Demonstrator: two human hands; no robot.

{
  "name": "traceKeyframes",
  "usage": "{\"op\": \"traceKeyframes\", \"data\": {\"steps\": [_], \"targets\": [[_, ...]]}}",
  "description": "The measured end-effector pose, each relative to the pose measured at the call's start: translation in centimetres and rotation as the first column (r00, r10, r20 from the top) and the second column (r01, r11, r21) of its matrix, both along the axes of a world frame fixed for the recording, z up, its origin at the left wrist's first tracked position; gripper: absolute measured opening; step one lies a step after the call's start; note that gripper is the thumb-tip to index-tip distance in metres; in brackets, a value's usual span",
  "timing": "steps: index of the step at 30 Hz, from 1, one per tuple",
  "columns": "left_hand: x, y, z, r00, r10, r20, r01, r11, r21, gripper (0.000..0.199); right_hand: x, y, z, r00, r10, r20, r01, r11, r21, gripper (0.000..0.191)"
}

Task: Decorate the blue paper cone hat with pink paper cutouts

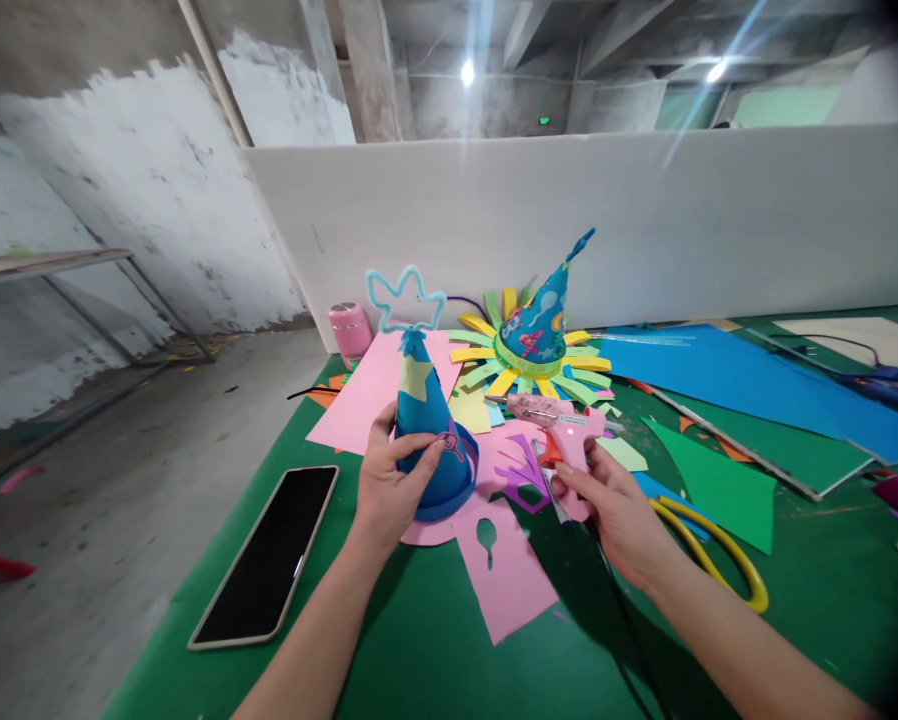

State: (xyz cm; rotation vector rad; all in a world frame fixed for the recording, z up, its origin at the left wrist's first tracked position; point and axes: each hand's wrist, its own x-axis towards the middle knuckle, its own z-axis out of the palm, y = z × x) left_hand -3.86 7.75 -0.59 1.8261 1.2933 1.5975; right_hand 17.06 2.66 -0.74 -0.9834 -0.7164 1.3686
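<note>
A blue cone hat (425,400) with a yellow patch and a light-blue fuzzy star outline (405,298) on top stands upright. My left hand (396,475) is wrapped round its lower side, the thumb on a small pink cutout (453,441) against the cone. To the right, my right hand (606,500) grips a pink glue gun (569,430) by its handle, nozzle pointing left toward the cone but apart from it. Below lies pink paper (505,585) with a spoon-shaped hole. Purple scraps (522,475) lie between the hands.
A phone (269,555) lies at left on the green table (419,640). Behind stands a decorated cone hat (535,325) with yellow and green strips. Yellow-handled scissors (741,560), green foam (711,480), blue sheet (764,385) and a pink jar (350,332) surround the work.
</note>
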Motion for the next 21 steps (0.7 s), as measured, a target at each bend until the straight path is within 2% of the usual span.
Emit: {"op": "traceKeyframes", "data": {"steps": [6,11,21], "targets": [[-1.6,0.7,0.2,0.991,-0.131,-0.004,0.131,0.991,-0.014,0.005,0.1,-0.9,-0.5,0.988,0.053,0.147,-0.059,0.998,0.032,0.022],[-2.6,1.1,0.5,0.980,-0.201,-0.003,0.201,0.979,-0.032,0.005,-0.1,-1.2,-0.7,0.972,0.066,0.224,-0.087,0.992,0.087,0.020],[-3.9,1.4,1.2,0.960,-0.280,0.004,0.280,0.956,-0.091,0.004,-0.6,-1.3,0.5,0.950,0.096,0.299,-0.146,0.978,0.151,0.020]]}}
